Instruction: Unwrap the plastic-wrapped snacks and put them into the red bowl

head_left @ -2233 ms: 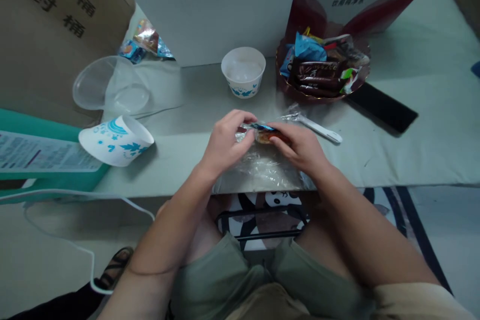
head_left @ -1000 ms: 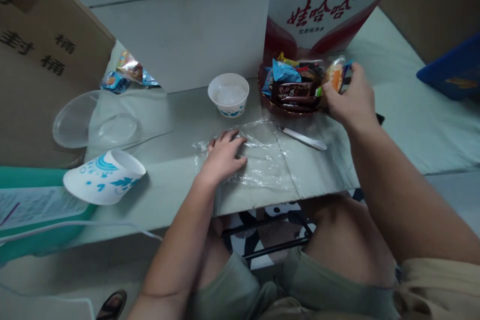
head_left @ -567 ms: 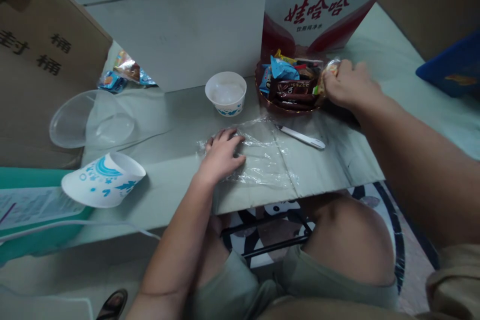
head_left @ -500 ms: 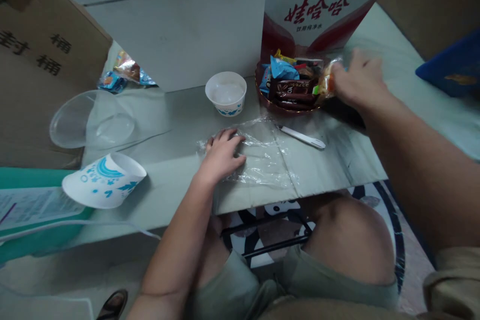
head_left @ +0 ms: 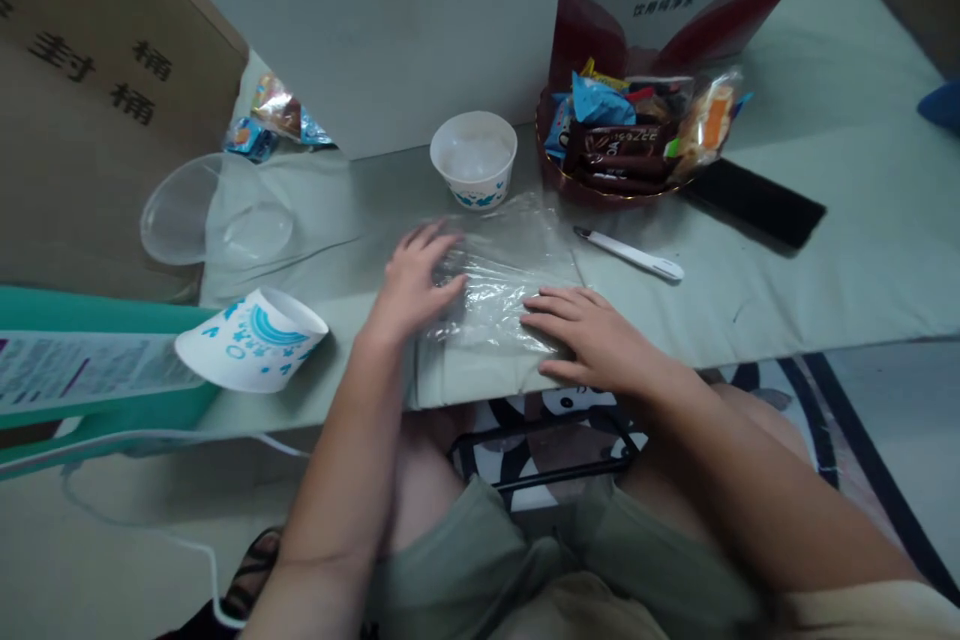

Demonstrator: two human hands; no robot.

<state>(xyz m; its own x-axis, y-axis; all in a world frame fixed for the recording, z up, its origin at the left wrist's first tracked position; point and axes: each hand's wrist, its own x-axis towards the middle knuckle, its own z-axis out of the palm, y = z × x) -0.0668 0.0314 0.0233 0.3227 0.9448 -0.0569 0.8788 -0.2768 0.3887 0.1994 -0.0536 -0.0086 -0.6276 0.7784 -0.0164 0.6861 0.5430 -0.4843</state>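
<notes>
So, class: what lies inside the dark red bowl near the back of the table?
The dark red bowl holds a heap of wrapped snacks: brown bars, a blue packet, a clear orange one. Whatever lies beneath the heap is covered.

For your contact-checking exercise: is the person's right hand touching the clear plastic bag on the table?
Touching. The head view shows the right hand lying flat with its fingers on the clear plastic bag, no gap between them; the left hand presses its other side.
</notes>
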